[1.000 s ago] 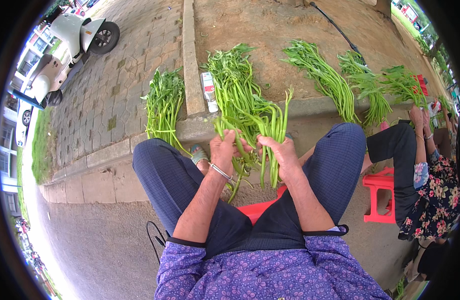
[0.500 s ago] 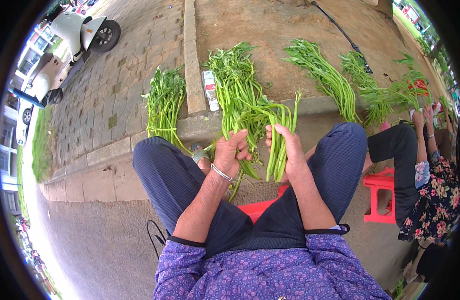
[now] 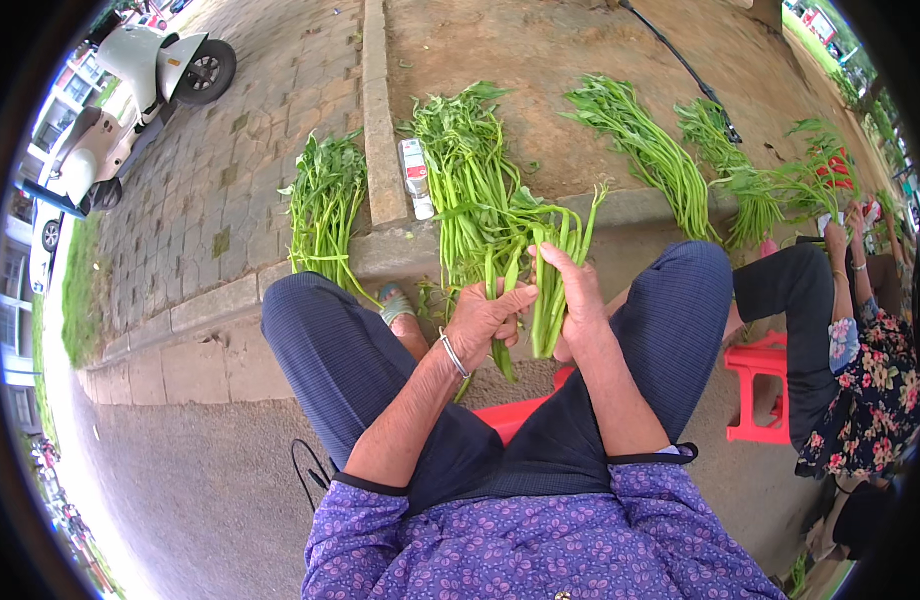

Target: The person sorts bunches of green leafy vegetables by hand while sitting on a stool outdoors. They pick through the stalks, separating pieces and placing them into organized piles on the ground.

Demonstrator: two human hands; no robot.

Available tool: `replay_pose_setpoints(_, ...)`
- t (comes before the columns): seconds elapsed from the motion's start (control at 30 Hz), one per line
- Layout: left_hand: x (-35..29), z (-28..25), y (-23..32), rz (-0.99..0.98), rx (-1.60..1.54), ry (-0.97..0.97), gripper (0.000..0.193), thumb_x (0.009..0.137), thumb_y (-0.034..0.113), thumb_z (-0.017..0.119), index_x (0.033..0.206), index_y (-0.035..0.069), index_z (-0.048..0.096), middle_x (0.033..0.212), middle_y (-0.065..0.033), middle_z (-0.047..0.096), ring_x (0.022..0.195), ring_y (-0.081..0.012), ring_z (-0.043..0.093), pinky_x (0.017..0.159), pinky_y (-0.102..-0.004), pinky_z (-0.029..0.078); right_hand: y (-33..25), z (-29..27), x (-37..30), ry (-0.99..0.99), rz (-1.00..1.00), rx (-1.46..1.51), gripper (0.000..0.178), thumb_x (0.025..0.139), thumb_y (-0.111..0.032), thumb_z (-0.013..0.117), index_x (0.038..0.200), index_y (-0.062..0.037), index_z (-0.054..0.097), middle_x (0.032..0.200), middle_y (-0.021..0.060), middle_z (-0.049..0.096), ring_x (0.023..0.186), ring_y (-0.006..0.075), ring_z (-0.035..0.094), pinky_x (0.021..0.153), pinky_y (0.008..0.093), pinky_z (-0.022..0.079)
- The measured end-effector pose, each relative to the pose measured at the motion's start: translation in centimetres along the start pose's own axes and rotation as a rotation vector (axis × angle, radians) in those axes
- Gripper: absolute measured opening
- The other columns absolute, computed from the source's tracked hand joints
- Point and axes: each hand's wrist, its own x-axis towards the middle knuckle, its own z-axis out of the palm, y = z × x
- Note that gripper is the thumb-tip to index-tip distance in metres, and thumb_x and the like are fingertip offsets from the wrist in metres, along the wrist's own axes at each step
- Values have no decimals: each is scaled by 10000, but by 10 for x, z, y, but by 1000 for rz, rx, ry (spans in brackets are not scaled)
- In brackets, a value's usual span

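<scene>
My right hand (image 3: pixel 580 298) is closed round a small bunch of green water spinach stems (image 3: pixel 550 322), their cut ends pointing down toward my lap. Beside it, my left hand (image 3: pixel 488 322) pinches a few more stems (image 3: pixel 503 358), with its fingertips almost at the bunch; whether they touch cannot be made out. Leafy tops from both hands overlap the large water spinach heap (image 3: pixel 470 165) just beyond, on the kerb and soil. A silver bangle (image 3: pixel 454 356) circles my left wrist.
Further water spinach bundles lie left (image 3: pixel 326 215) and right (image 3: pixel 652 150). A plastic bottle (image 3: pixel 416 178) rests by the kerb (image 3: pixel 382 150). I sit on a red stool (image 3: pixel 510 417). At right are another red stool (image 3: pixel 758 388) and a person's hands (image 3: pixel 837 238). A scooter (image 3: pixel 145 75) stands far left.
My left hand has moved right, closer to the right hand, and now pinches stems that stand upright between its fingers. The right hand keeps its hold, nearly in the same place.
</scene>
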Motion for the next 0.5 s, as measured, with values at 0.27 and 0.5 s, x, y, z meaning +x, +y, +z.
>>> replay_pose_setpoints(0.27, 8, -13, -2, 27, -94, 110, 173, 883, 233, 597, 855, 62, 593, 710, -6, 565, 452, -74, 410, 424, -235, 362, -2, 7, -10, -84, -68, -227, 204, 785, -213, 680, 889, -39, 659, 716, 29, 620, 569, 93, 520, 490, 238, 409)
replay_pose_setpoints(0.5, 8, -10, -2, 67, -97, 174, 180, 868, 258, 619, 821, 90, 577, 703, -5, 566, 471, -93, 461, 420, -248, 380, 2, 8, -9, -162, -162, -335, 136, 777, -149, 691, 849, -37, 660, 693, 12, 616, 556, 83, 524, 473, 232, 403)
